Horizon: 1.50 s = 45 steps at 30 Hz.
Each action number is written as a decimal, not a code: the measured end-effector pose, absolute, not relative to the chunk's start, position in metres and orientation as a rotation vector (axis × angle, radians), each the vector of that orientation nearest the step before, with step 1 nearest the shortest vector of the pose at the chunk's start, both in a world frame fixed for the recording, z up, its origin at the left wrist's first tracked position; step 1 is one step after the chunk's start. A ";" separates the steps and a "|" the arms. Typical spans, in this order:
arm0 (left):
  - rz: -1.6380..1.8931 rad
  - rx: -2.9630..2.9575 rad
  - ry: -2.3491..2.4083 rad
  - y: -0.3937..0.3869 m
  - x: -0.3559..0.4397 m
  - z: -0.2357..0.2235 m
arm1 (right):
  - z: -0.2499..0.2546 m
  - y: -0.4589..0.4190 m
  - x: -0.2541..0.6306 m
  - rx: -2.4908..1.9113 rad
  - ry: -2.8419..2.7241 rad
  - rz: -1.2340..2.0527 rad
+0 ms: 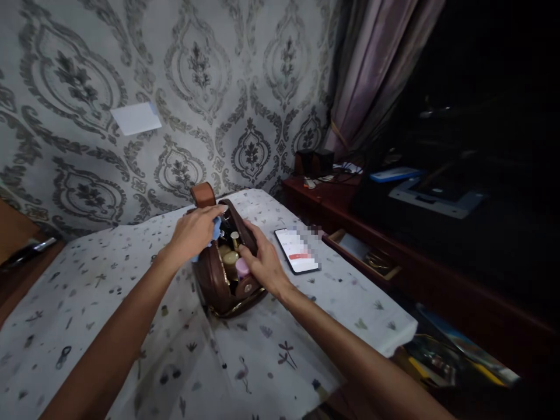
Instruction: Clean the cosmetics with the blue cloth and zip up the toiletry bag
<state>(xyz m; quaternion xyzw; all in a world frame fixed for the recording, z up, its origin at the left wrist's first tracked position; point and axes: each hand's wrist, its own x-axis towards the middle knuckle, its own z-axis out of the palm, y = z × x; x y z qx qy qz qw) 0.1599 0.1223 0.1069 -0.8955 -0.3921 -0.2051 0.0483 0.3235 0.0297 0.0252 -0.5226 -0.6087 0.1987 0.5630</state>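
Note:
A brown leather pouch stands open on the patterned white tablecloth, with several small bottles and jars inside, one with a pink cap. My left hand rests on the pouch's far rim, fingers closed on a blue item at the opening. My right hand grips the pouch's right rim, thumb and fingers curled over the edge.
A phone with a lit screen lies on the cloth right of the pouch. A dark wooden cabinet with an open drawer stands to the right. Patterned wall behind, curtain at the back right.

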 end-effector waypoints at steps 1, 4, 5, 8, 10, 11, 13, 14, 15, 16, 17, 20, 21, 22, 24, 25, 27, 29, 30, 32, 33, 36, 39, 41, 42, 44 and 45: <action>-0.627 -2.690 -1.228 0.120 0.160 0.105 | 0.026 0.029 0.322 -1.240 -1.434 0.457; -0.627 -2.597 -1.293 0.113 0.160 0.104 | 0.028 0.027 0.317 -1.269 -1.441 0.445; -0.623 -2.593 -1.302 0.111 0.160 0.105 | 0.029 0.027 0.317 -1.273 -1.446 0.448; -0.639 -2.608 -1.300 0.110 0.160 0.107 | 0.029 0.025 0.318 -1.263 -1.452 0.457; -0.672 -2.602 -1.281 0.111 0.158 0.106 | 0.028 0.025 0.320 -1.250 -1.448 0.461; -0.685 -2.595 -1.273 0.111 0.157 0.106 | 0.028 0.024 0.321 -1.244 -1.446 0.461; -0.694 -2.581 -1.266 0.112 0.155 0.104 | 0.026 0.024 0.322 -1.233 -1.443 0.463; -0.691 -2.574 -1.266 0.112 0.154 0.104 | 0.026 0.024 0.322 -1.231 -1.444 0.463; -0.680 -2.568 -1.266 0.111 0.153 0.104 | 0.026 0.023 0.322 -1.232 -1.445 0.462; -0.661 -2.566 -1.266 0.111 0.153 0.104 | 0.027 0.023 0.322 -1.235 -1.447 0.462; -0.636 -2.565 -1.270 0.110 0.152 0.104 | 0.028 0.023 0.321 -1.240 -1.449 0.462; -0.578 -2.585 -1.301 0.109 0.150 0.104 | 0.029 0.023 0.320 -1.248 -1.452 0.466; -0.584 -2.595 -1.311 0.108 0.149 0.104 | 0.029 0.023 0.320 -1.248 -1.452 0.469; -0.606 -2.603 -1.317 0.108 0.148 0.103 | 0.029 0.023 0.320 -1.247 -1.450 0.471; -0.662 -2.613 -1.319 0.108 0.148 0.102 | 0.027 0.024 0.320 -1.243 -1.443 0.468; -0.687 -2.618 -1.318 0.108 0.149 0.101 | 0.026 0.024 0.321 -1.239 -1.439 0.464; -0.721 -2.642 -1.312 0.109 0.150 0.100 | 0.025 0.025 0.322 -1.229 -1.437 0.457; -0.729 -2.675 -1.313 0.110 0.152 0.101 | 0.024 0.026 0.324 -1.220 -1.446 0.456; -0.724 -2.685 -1.318 0.111 0.153 0.102 | 0.025 0.026 0.325 -1.219 -1.450 0.456; -0.700 -2.693 -1.329 0.112 0.154 0.104 | 0.026 0.026 0.328 -1.227 -1.459 0.458; -0.687 -2.696 -1.329 0.112 0.154 0.105 | 0.027 0.027 0.329 -1.235 -1.462 0.457; -0.631 -2.726 -1.312 0.110 0.154 0.110 | 0.028 0.031 0.331 -1.250 -1.473 0.435; -0.548 -2.748 -1.314 0.108 0.153 0.113 | 0.026 0.035 0.332 -1.241 -1.481 0.394; -0.527 -2.757 -1.321 0.109 0.152 0.114 | 0.025 0.036 0.333 -1.225 -1.490 0.368; -0.532 -2.763 -1.322 0.110 0.151 0.114 | 0.025 0.036 0.334 -1.222 -1.497 0.355; -0.560 -2.784 -1.317 0.113 0.150 0.112 | 0.026 0.035 0.335 -1.236 -1.518 0.330; -0.582 -2.792 -1.312 0.114 0.149 0.111 | 0.027 0.034 0.335 -1.250 -1.531 0.322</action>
